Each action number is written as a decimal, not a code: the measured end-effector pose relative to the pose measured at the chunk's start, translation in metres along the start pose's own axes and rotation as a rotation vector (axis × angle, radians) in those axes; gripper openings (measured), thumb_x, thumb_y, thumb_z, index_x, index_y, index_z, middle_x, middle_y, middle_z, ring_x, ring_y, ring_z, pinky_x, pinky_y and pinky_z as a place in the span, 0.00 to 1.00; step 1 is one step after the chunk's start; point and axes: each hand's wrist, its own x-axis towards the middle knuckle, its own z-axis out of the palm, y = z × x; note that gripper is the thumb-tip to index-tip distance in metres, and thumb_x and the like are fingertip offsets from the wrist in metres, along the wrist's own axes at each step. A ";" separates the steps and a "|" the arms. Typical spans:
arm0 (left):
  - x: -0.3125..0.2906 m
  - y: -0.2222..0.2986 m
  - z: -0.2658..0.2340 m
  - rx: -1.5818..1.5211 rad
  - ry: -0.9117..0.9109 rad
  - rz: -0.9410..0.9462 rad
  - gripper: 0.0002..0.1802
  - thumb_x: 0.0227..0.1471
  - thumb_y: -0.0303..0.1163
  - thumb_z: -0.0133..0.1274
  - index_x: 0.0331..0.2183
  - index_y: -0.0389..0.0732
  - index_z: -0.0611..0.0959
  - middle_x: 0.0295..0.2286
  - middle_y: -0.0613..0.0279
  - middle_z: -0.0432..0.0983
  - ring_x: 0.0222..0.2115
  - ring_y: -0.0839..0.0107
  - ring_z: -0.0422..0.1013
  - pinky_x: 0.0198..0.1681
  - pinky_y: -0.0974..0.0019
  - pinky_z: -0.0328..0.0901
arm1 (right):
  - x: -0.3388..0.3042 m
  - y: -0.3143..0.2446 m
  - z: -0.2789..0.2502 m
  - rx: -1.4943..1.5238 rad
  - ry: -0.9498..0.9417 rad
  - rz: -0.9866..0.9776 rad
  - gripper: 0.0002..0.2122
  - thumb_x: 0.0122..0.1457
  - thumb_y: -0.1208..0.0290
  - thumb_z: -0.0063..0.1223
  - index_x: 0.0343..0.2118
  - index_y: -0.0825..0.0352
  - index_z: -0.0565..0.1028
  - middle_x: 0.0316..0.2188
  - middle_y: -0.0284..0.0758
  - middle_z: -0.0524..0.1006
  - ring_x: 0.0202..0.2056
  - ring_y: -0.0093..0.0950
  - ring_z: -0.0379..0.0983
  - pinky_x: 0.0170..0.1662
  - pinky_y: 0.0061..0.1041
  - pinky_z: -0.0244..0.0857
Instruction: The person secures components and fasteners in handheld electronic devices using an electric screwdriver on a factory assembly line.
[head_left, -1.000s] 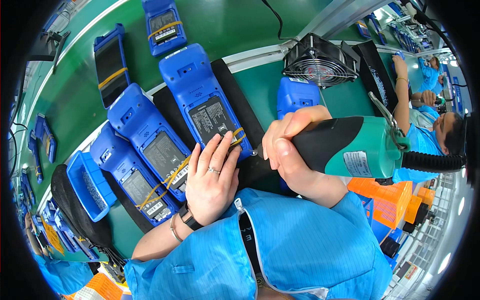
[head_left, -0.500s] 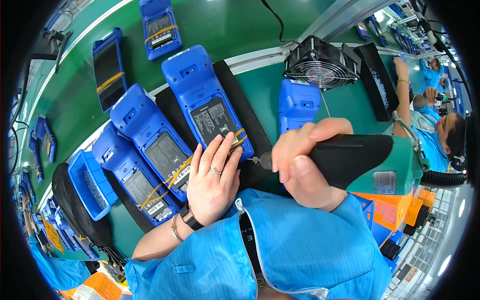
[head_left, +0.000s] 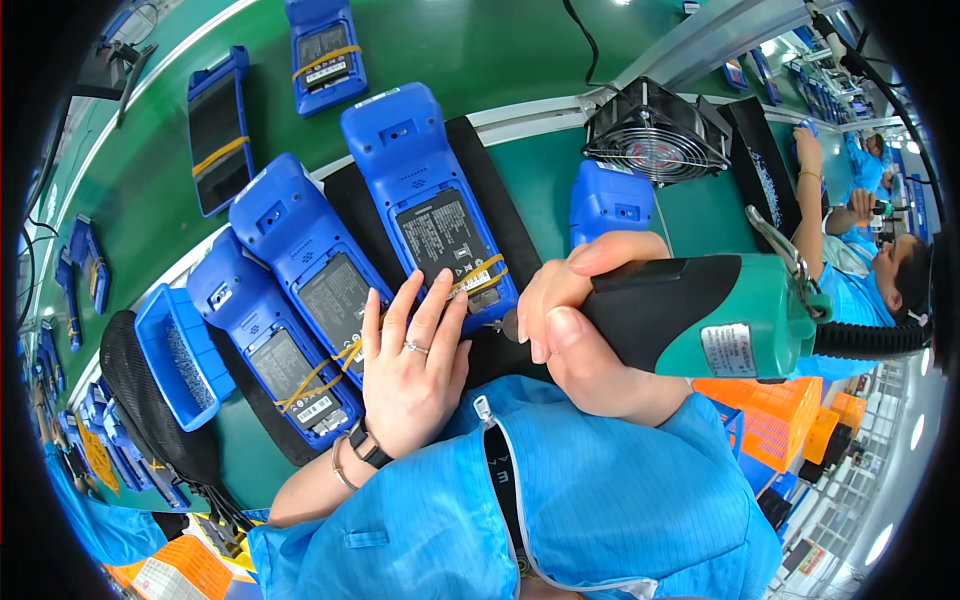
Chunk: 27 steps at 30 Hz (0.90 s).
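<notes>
A blue handheld terminal (head_left: 417,143) lies back up, its black battery showing and a yellow rubber band around its lower end. My left hand (head_left: 415,370) rests on that lower end, fingers stretched out and lightly spread. In my right hand (head_left: 590,335) is a green and black electric screwdriver (head_left: 650,310), held sideways with its bit pointing left. The bit's tip is at the terminal's bottom edge; whether it sits in a screw cannot be made out. Two more blue terminals, one in the middle (head_left: 285,215) and one at the left (head_left: 222,280), lie beside it with crossed yellow bands.
A black fan (head_left: 655,140) stands beyond another blue terminal (head_left: 610,200). Small parts fill a light blue bin (head_left: 160,325) at left and a black tray (head_left: 755,165) at right. More banded terminals (head_left: 325,60) lie across the green bench. A co-worker (head_left: 890,270) sits at right.
My right hand and the screwdriver have shifted left, bringing the bit further along the terminal's bottom edge. My left hand stays on the terminal. The whole view has shifted slightly.
</notes>
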 end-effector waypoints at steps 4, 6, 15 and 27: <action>0.000 -0.001 0.001 -0.016 0.001 0.004 0.27 0.37 0.26 0.58 0.44 0.39 0.77 0.51 0.59 0.66 0.53 0.57 0.61 0.56 0.43 0.52 | 0.004 -0.002 0.002 -0.040 -0.067 0.034 0.15 0.54 0.82 0.44 0.44 0.67 0.56 0.17 0.32 0.68 0.19 0.23 0.65 0.27 0.26 0.64; -0.001 -0.003 0.002 -0.010 0.009 0.019 0.26 0.37 0.26 0.58 0.44 0.39 0.77 0.51 0.59 0.66 0.53 0.57 0.61 0.56 0.44 0.52 | 0.005 0.002 0.003 -0.021 -0.123 0.048 0.16 0.55 0.83 0.44 0.44 0.67 0.55 0.17 0.32 0.68 0.20 0.24 0.67 0.29 0.27 0.65; -0.002 -0.006 0.003 -0.017 0.011 0.023 0.27 0.36 0.26 0.57 0.44 0.39 0.77 0.51 0.59 0.66 0.53 0.58 0.61 0.56 0.46 0.53 | 0.005 0.010 0.009 0.083 -0.047 0.078 0.15 0.55 0.80 0.45 0.44 0.66 0.57 0.17 0.32 0.67 0.19 0.23 0.65 0.27 0.25 0.63; 0.001 -0.004 -0.002 -0.085 0.004 -0.048 0.33 0.34 0.24 0.58 0.48 0.32 0.72 0.53 0.51 0.62 0.54 0.55 0.60 0.57 0.50 0.55 | -0.003 0.008 0.011 0.292 0.116 0.097 0.15 0.55 0.77 0.47 0.44 0.64 0.58 0.16 0.31 0.66 0.17 0.22 0.64 0.24 0.24 0.62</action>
